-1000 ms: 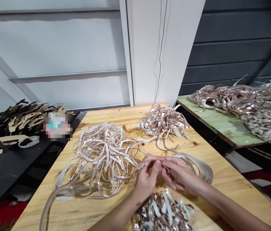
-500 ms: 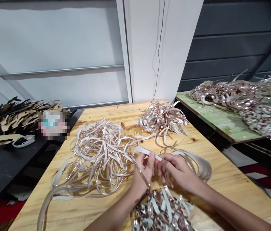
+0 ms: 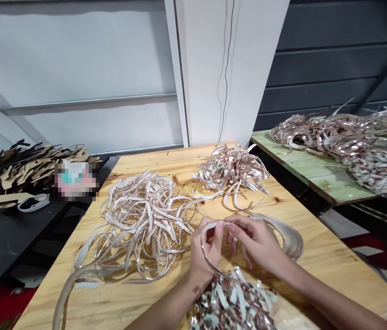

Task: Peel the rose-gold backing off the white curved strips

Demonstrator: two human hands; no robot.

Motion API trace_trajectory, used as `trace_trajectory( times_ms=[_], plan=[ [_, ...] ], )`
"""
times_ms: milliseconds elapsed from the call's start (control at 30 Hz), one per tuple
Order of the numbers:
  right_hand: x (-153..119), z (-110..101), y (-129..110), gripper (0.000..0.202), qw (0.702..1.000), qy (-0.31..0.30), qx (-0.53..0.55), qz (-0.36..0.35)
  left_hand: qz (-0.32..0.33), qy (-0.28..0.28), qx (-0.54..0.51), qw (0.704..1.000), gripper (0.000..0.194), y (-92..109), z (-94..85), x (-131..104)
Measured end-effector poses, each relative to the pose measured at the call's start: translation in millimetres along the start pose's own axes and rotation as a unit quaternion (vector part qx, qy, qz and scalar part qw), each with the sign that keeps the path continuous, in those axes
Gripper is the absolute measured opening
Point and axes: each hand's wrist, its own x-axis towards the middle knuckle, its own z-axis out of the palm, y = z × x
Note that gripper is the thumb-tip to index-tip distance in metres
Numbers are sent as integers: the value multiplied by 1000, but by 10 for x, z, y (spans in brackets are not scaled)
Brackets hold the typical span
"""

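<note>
A narrow strip (image 3: 204,247), white on one face and shiny rose-gold on the other, arches between my hands and curves down toward a pile of short curled pieces (image 3: 234,300) at the near edge. My left hand (image 3: 209,245) pinches it with thumb and fingers. Close beside it, my right hand (image 3: 253,238) grips the strip's other part with its fingertips. To the left lies a large tangle of long strips (image 3: 145,215). A bundle of strips (image 3: 291,233) curves out behind my right hand. Farther back sits a smaller shiny heap (image 3: 231,167).
The wooden table (image 3: 320,238) fills the middle. A dark table (image 3: 14,238) at left bears black and tan cut pieces (image 3: 35,167) and a white band (image 3: 33,202). At right, a green table (image 3: 310,172) holds more shiny strips (image 3: 344,137).
The strip's loop has swung lower and rounder over my left hand, and its end no longer sticks out straight between my hands. My hands have moved slightly closer together.
</note>
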Motion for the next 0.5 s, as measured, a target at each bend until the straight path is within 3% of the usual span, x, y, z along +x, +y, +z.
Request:
trace_trajectory(
  times_ms=[233,500],
  plan=[
    [-34,7,-15,21,993,40,-98,-53,27,-9,35,999,26,-89,-2,-58],
    [-49,0,-89,29,965,60,-228,-111,30,-12,72,997,30,26,-16,-41]
  ],
)
